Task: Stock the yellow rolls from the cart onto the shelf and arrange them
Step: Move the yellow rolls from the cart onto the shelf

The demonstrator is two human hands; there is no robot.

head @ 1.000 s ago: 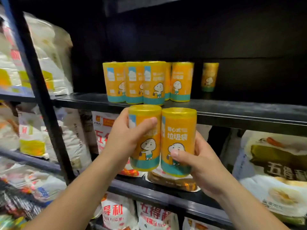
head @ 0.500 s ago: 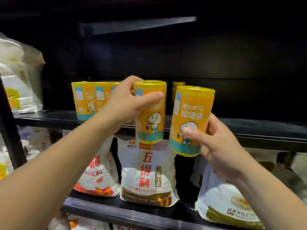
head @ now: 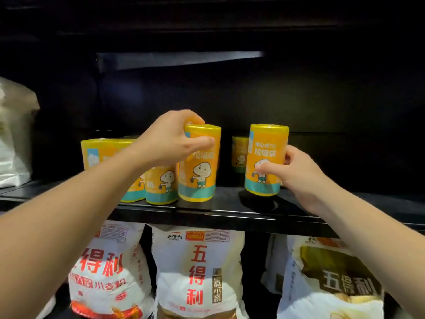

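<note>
The left hand (head: 170, 139) grips a yellow roll (head: 200, 176) from above. Its thumb lies across the label and its fingers curl over the far rim, so the upper print is covered. That roll stands upright at the front of the dark shelf (head: 225, 209), right against the stocked rolls (head: 161, 187) to its left. The left forearm crosses that row and hides most of it, so the rolls cannot be counted.

The right hand (head: 299, 173) clasps a second yellow roll (head: 264, 157) by its right side, thumb on the cartoon figure and fingers wrapped behind, mostly out of sight. This roll is upright and apart from the first. Its base sits at the shelf surface over a dark shadow, and whether it touches cannot be told.

Between the two and further back, a lone roll (head: 239, 155) shows dimly, partly blocked. The back of the shelf is black and unreadable. Below, flour bags (head: 197, 272) are cut off by the bottom edge, and a pale bag (head: 13, 139) is cropped at the left.
</note>
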